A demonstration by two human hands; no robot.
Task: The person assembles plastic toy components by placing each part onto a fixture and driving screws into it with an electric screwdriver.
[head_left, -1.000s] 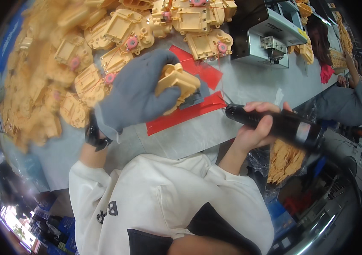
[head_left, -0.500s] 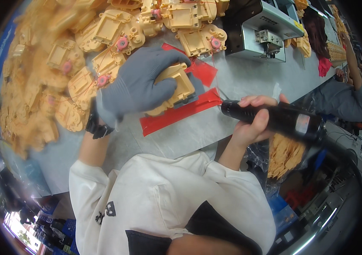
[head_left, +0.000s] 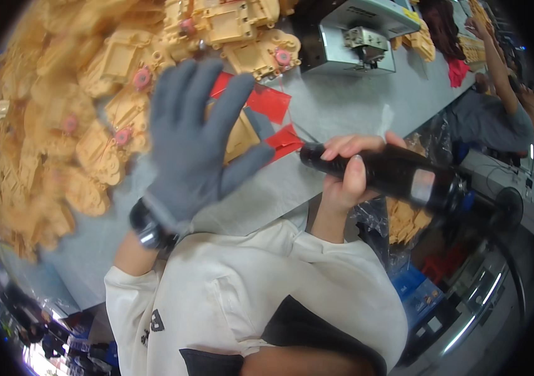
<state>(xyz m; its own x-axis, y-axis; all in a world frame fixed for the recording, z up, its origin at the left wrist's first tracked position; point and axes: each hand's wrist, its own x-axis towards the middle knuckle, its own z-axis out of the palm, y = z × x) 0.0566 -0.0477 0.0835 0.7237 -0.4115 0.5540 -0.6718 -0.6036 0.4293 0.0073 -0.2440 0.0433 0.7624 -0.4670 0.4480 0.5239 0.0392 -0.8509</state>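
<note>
My left hand (head_left: 195, 135), in a grey glove, is spread open above the table and grips nothing. Partly hidden behind its fingers lies a yellow plastic housing (head_left: 240, 139) on a grey block. Red strips (head_left: 287, 141) border that block, and another red piece (head_left: 270, 104) lies on its far side. My bare right hand (head_left: 349, 175) is wrapped round a black electric screwdriver (head_left: 395, 177), held level with its thin bit pointing left toward the red strip. A cable trails from the screwdriver's back end.
Yellow housings (head_left: 94, 153), several with pink round parts and thin red wires, are heaped across the table's left and far side. A metal machine box (head_left: 354, 41) stands at the far right. Below the table edge are a plastic-lined bag of yellow parts (head_left: 405, 219) and a blue bin (head_left: 420, 291). Another person (head_left: 489, 119) sits at right.
My left hand has let go of the yellow housing, opened and lifted off it. The screwdriver stays in my right hand. The whole view has shifted slightly.
</note>
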